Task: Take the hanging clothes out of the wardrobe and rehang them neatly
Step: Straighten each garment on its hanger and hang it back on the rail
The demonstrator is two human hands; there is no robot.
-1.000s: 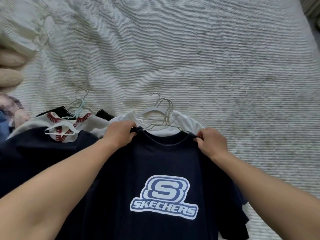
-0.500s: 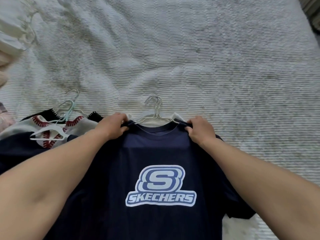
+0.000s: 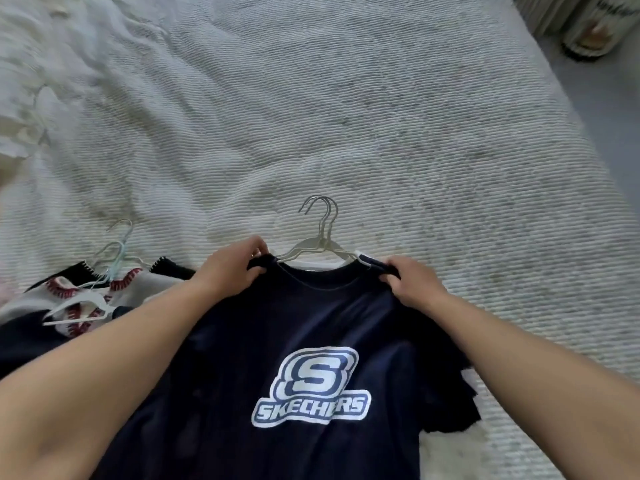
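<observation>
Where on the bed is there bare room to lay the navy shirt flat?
Free: the white bedspread beyond the hanger hooks, and right of the right hand. Crowded: left of the left hand, where the baseball-stitch garment and loose hangers lie.

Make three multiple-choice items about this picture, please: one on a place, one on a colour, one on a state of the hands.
1. Where does the baseball-stitch garment lie, seen from the navy T-shirt?
A. to its left
B. to its right
C. on top of it

2. What colour is the logo T-shirt?
A. red
B. navy
C. yellow

3. What do the two hands do?
A. hang idle
B. press flat on the bedspread
C. grip the T-shirt's shoulders

Key: 1 A, the baseball-stitch garment lies left of the navy T-shirt. 2 B, its cloth is dark blue. 3 C, left hand and right hand pinch the shoulders beside the hangers.
</observation>
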